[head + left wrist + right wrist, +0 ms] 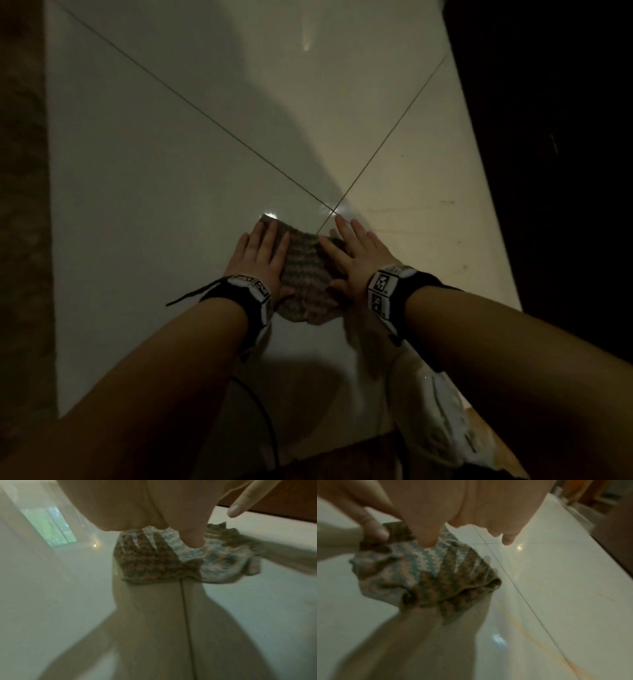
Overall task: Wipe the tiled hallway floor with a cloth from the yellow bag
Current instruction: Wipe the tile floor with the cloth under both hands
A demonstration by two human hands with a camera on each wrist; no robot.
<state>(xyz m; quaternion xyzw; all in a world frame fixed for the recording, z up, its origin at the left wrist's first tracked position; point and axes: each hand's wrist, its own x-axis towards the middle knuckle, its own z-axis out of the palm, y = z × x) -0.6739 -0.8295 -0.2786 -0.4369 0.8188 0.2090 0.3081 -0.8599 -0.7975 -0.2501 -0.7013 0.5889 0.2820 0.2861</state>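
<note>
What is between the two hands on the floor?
The striped cloth lies between the left hand and the right hand, as the head view shows.

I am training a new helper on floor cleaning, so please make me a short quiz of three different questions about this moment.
1. True or false: both hands press flat on the cloth, with straight fingers.
2. Multiple choice: where do the two grout lines cross, seen from the head camera?
A. under the left forearm
B. just beyond the fingers of the right hand
C. at the far left edge of the tiled floor
3. Fill in: the left hand lies on the cloth's ____ side.

Key
1. True.
2. B.
3. Left.
</note>
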